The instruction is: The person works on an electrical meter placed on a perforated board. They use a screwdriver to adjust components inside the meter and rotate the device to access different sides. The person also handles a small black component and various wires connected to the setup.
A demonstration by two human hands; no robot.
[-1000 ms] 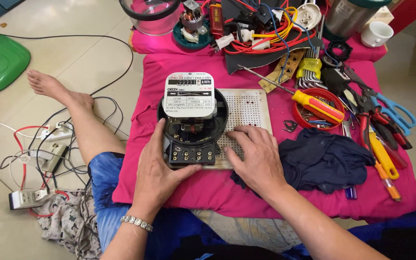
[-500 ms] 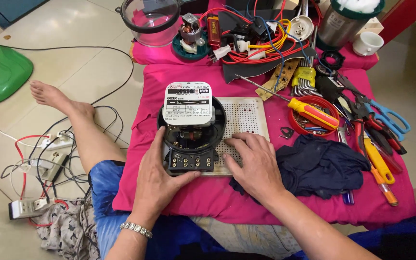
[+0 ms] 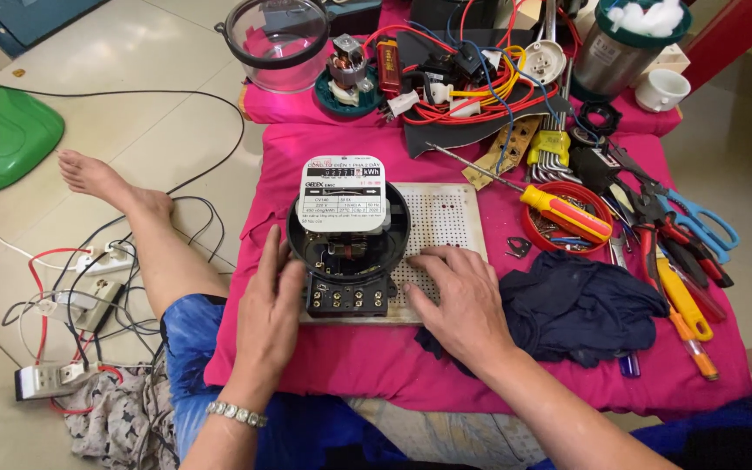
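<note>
A round black electric meter (image 3: 347,241) with a white label plate on top stands on a white perforated board (image 3: 442,226), on a pink cloth (image 3: 332,365) over a low table. My left hand (image 3: 269,313) lies against the meter's left side, fingers along its black housing, next to the terminal block at its front. My right hand (image 3: 460,300) rests flat on the board just right of the meter, fingers spread and pointing at it. Neither hand holds anything.
A dark blue rag (image 3: 580,309) lies right of my right hand. Pliers, scissors and screwdrivers (image 3: 672,244) line the right side, with a red bowl (image 3: 567,218) of small parts. Tangled wires (image 3: 472,78) and a glass jar (image 3: 278,43) sit at the back. Power strips (image 3: 80,296) lie on the floor.
The camera has tilted, so the meter sits lower in view. My hands stay beside the meter, with the right fingers a little closer to it.
</note>
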